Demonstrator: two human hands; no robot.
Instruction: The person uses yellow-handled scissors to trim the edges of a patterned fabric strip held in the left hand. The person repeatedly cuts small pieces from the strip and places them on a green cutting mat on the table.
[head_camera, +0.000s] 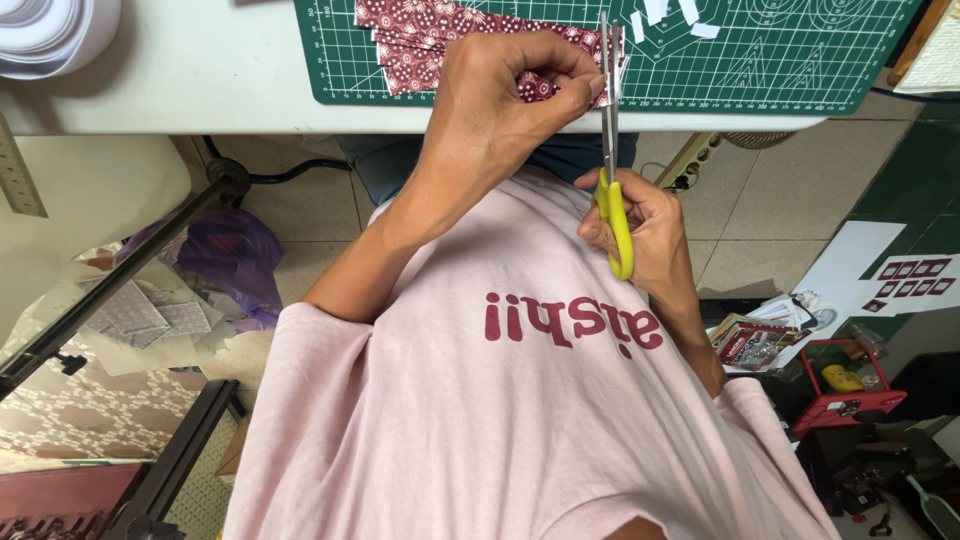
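Note:
My left hand (505, 85) pinches a small piece of dark red patterned paper (537, 88) at the near edge of the table. My right hand (645, 235) grips scissors with yellow handles (617, 215); their blades (606, 85) point away from me and stand just right of the pinched piece, at its edge. A stack of the same dark red patterned strips (425, 45) lies on the green cutting mat (780, 70), beyond my left hand. Small white paper offcuts (668, 18) lie on the mat to the right of the blades.
The white table (190, 70) carries a white roll (45, 30) at its far left. A metal ruler (20, 175) hangs at the left. On the floor are patterned paper sheets (140, 315), a purple bag (230, 250), black frame bars (110, 290), a red box (850, 385) and printed sheets (905, 280).

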